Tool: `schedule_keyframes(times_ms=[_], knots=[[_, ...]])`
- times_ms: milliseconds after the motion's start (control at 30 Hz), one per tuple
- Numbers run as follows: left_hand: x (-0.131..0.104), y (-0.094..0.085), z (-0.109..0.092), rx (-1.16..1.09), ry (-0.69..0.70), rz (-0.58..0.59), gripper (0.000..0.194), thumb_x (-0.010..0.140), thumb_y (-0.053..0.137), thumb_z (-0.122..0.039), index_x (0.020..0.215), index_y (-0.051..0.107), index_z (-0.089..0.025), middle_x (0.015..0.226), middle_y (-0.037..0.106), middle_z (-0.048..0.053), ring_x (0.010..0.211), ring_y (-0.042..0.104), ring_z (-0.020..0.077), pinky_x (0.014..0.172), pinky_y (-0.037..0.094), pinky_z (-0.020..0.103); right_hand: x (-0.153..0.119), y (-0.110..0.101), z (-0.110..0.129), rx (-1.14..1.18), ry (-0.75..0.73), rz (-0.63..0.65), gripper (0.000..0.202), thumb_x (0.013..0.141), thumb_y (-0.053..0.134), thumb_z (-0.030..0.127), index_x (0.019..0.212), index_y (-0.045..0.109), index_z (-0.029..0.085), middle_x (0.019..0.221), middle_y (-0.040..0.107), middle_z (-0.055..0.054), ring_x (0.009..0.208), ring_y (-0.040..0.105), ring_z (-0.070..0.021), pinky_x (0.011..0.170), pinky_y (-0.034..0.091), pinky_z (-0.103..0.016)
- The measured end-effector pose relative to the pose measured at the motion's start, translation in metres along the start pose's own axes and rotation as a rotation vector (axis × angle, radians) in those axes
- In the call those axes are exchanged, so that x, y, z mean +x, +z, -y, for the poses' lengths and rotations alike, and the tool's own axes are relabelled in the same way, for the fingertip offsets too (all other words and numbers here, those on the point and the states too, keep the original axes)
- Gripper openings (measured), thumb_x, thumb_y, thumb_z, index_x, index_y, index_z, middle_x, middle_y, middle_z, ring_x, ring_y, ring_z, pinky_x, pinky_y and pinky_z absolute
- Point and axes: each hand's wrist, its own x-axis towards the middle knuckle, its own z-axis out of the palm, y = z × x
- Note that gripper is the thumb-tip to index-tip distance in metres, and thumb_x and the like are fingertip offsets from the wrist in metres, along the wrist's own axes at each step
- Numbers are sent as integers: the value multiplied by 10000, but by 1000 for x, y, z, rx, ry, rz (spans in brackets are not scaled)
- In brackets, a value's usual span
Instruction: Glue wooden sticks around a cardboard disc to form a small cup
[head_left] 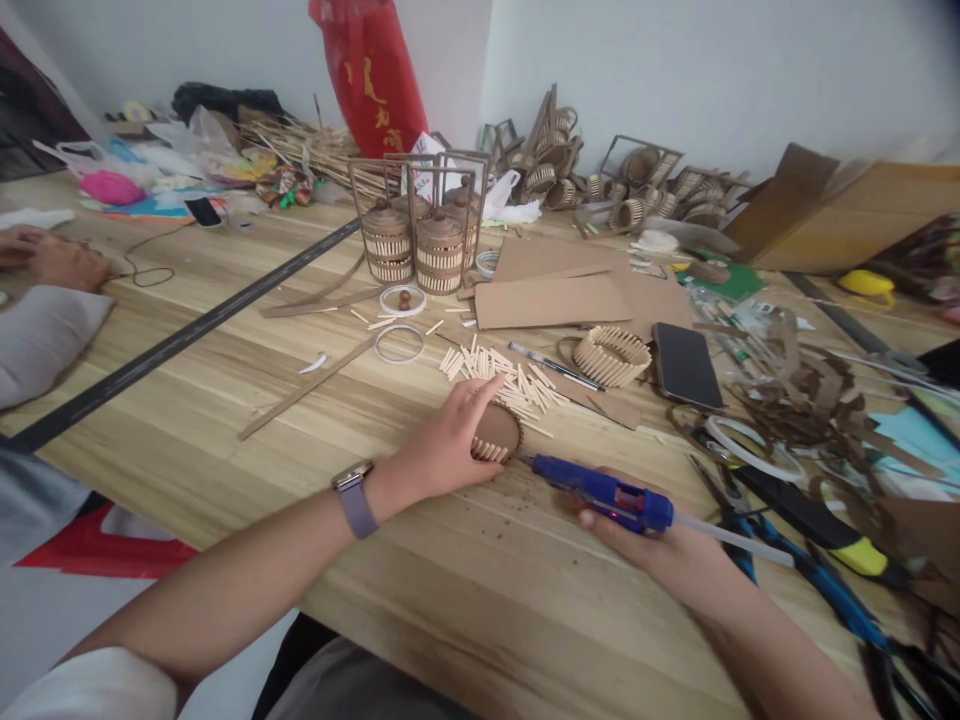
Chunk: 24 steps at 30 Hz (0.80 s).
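My left hand [451, 430], with a watch on its wrist, grips the near left side of a small round cardboard base [501, 428]. Short wooden sticks line part of that base's edge. In my right hand [651, 540] is a blue glue gun [600, 492], a clear glue stick poking out of its back. Its nozzle points left, close to the base's right rim; whether it touches I cannot tell. Just beyond the base lies a heap of short wooden sticks [517, 385]. A ring of upright sticks [613, 356] stands farther right.
Several small lidded baskets in frames [388, 243] stand at the back. Cardboard sheets [555, 300], a black phone [688, 364], pliers [739, 515] and a utility knife [817, 520] lie to the right. At the far left are another person's hands [64, 262].
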Motion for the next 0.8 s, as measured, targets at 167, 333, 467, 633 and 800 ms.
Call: schedule_keyframes(times_ms=[167, 333, 467, 633, 800], knots=[[-1, 1, 0, -10, -19, 14, 1041, 658, 740, -151, 1469, 104, -288, 1430, 330, 109, 1338, 318, 300, 1098, 338, 466, -2, 4, -2, -29, 2, -11, 236, 824, 578, 438, 825, 623, 206, 734, 665, -25, 683, 637, -191, 614, 526, -294], [-1, 1, 0, -22, -21, 15, 1023, 652, 726, -132, 1468, 124, -268, 1441, 331, 113, 1344, 321, 292, 1105, 336, 447, -1, 7, 4, -14, 28, -76, 254, 793, 599, 458, 824, 605, 206, 732, 671, -32, 662, 636, -192, 600, 531, -301], [-1, 1, 0, -17, -21, 11, 1018, 653, 725, -132, 1466, 129, -271, 1445, 333, 115, 1346, 323, 295, 1105, 334, 458, 0, 7, 9, -12, 19, -81, 251, 788, 598, 458, 812, 599, 208, 706, 662, -26, 636, 628, -187, 584, 524, -297], [-1, 0, -2, -24, -34, 16, 991, 668, 719, -146, 1465, 141, -256, 1448, 336, 120, 1342, 332, 289, 1105, 338, 439, 1, 7, 16, -54, 2, -85, 251, 787, 588, 463, 740, 567, 218, 650, 623, -10, 589, 608, -178, 540, 499, -279], [-1, 0, -2, -28, -32, 17, 996, 659, 706, -129, 1464, 139, -277, 1444, 340, 109, 1339, 337, 289, 1099, 342, 451, 2, 7, 18, -80, -33, -91, 247, 798, 578, 446, 698, 542, 223, 609, 589, 4, 542, 573, -160, 491, 464, -262]])
